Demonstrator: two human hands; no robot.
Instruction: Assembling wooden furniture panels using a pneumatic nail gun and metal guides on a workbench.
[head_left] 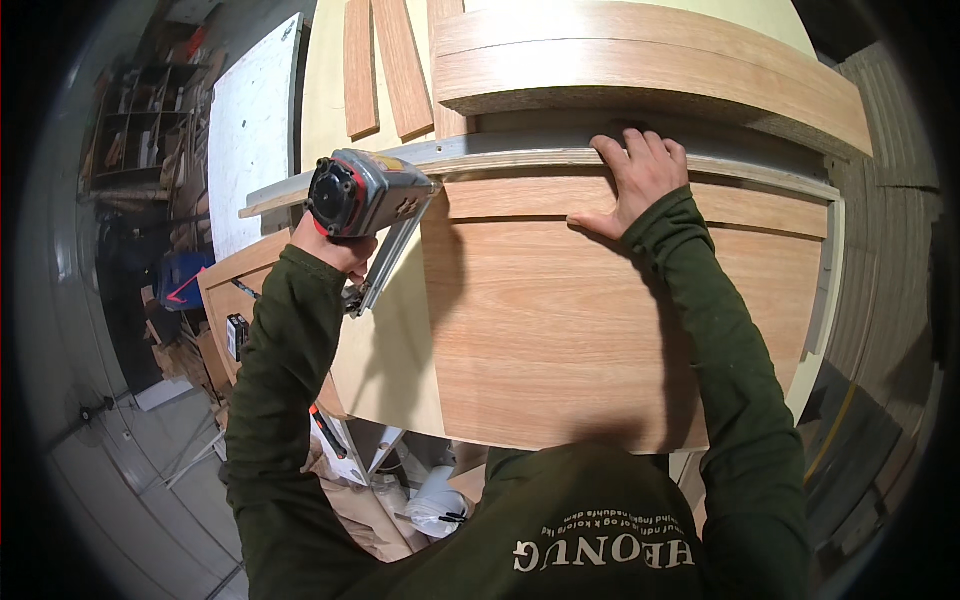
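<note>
My left hand (pixel 330 246) is closed round the handle of a nail gun (pixel 388 192). The tool's nose end rests by the left end of a wood-grain panel (pixel 560 320), near its far edge. My right hand (pixel 645 180) spans that far edge: its fingers bend over a thin plywood strip (pixel 540 160), and the thumb presses on the panel's near side of the rail (pixel 520 200). The strip runs along a grey metal straight edge (pixel 440 150). Fingertips beyond the strip are partly in shadow.
Long wood-grain boards (pixel 640 60) lie stacked beyond the strip, beside narrow slats (pixel 400 70). Under the panel is a pale yellow board (pixel 400 385). A framed wooden piece (pixel 225 290) lies at left, near a white board (pixel 255 130). Stacked sheets (pixel 885 230) stand at right.
</note>
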